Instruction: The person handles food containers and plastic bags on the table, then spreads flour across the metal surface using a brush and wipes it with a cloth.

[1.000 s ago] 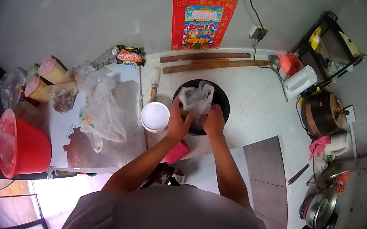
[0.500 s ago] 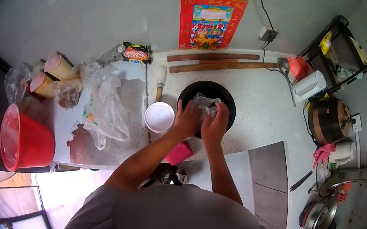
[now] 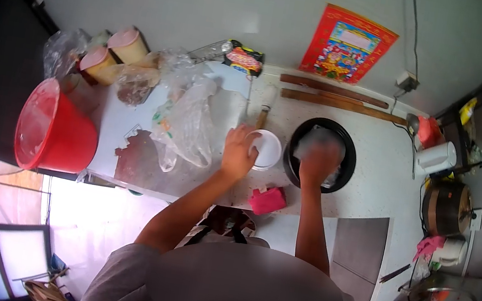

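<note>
Red poster (image 3: 350,45) illegible, left fingers (image 3: 234,139) spread by white tub (image 3: 269,152), right fingers (image 3: 321,154) too blurred to tell.

Here's the black bowl (image 3: 350,161), round and wide-mouthed, sitting upright on the pale counter (image 3: 366,195). Down inside it, the plastic bag (image 3: 313,138), see-through and greyish, crumpled, its upper part smeared by blur! And just beside the bowl, on its left, the white tub (image 3: 267,151): round, upright, clearly smaller, pale right across the top.
</note>
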`<action>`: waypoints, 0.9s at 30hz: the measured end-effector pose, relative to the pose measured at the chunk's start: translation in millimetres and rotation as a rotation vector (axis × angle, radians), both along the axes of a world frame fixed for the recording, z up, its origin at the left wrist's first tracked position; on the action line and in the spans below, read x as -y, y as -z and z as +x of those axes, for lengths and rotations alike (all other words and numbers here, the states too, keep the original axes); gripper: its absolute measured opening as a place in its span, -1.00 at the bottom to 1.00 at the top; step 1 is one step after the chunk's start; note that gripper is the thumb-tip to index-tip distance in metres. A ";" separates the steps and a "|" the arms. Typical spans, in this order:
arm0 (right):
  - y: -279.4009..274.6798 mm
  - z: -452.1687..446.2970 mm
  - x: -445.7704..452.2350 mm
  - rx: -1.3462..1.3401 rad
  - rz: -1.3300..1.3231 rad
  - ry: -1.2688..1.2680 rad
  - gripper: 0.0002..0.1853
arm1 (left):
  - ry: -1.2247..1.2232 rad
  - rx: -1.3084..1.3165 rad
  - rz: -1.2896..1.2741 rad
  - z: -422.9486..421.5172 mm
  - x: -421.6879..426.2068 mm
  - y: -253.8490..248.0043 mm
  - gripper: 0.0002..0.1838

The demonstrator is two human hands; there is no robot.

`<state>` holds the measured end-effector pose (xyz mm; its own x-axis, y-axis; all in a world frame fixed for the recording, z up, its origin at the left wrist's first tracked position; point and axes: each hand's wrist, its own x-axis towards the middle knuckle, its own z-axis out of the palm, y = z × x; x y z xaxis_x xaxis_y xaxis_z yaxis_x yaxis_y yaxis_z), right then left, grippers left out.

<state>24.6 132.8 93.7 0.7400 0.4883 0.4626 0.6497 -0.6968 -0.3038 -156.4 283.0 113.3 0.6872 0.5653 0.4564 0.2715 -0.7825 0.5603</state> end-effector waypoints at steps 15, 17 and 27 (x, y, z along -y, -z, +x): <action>-30.1 -200.0 -160.5 -0.057 0.258 -0.490 -0.49 | -0.496 -0.194 -0.480 -186.0 -149.0 37.2 -0.17; 1.2 -217.6 -179.3 -0.335 0.313 -0.564 -0.39 | -0.442 -0.128 -0.634 -190.3 -148.8 41.0 -0.27; 50.4 -244.3 -211.2 -1.040 0.273 -0.417 -0.38 | -0.093 -0.041 -0.646 -206.0 -130.1 72.3 -0.37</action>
